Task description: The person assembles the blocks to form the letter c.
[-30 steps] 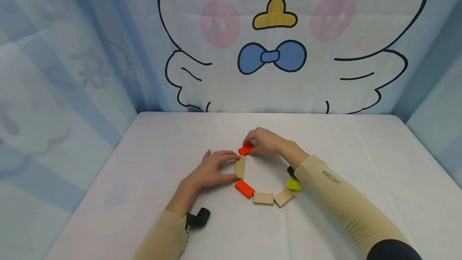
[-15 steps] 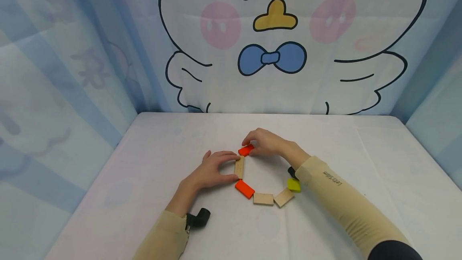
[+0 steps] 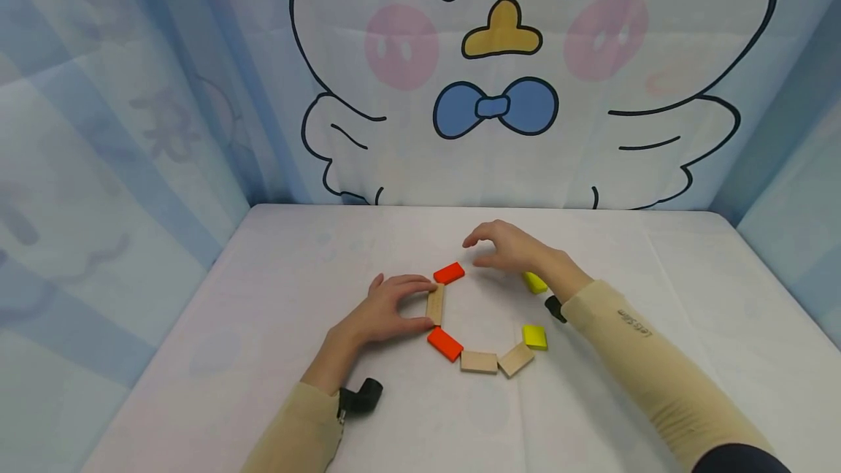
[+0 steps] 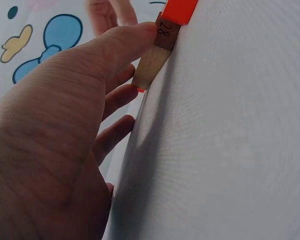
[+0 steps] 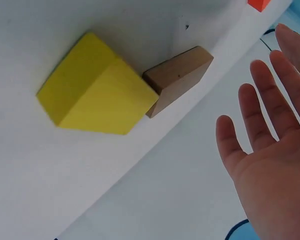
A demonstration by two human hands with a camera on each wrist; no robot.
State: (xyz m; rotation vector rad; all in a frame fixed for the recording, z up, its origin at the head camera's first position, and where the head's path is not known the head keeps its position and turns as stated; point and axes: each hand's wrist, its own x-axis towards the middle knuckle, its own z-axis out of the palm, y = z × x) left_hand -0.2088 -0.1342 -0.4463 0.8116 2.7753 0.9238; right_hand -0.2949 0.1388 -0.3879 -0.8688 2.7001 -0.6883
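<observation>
My left hand (image 3: 388, 309) pinches an upright-lying wooden block (image 3: 436, 304) by its ends, forefinger at the far end and thumb at the near one. The left wrist view shows that block (image 4: 152, 62) marked "28" under the thumb. A red block (image 3: 450, 273) lies against its far end; another red block (image 3: 445, 344) meets its near end. To the right of the far red block, my right hand (image 3: 509, 245) hovers with fingers spread, touching nothing. Beneath its wrist, a yellow block (image 3: 535, 282) is partly hidden.
Two wooden blocks, one (image 3: 479, 362) at the front and one (image 3: 516, 360) slanted, continue the ring to a near yellow block (image 3: 535, 337). White cloth covers the table (image 3: 296, 254); a printed curtain (image 3: 525, 166) stands behind.
My right hand has let go of the far red block and moved right and slightly up. A far yellow block now shows beside the wrist. The left hand stays put.
</observation>
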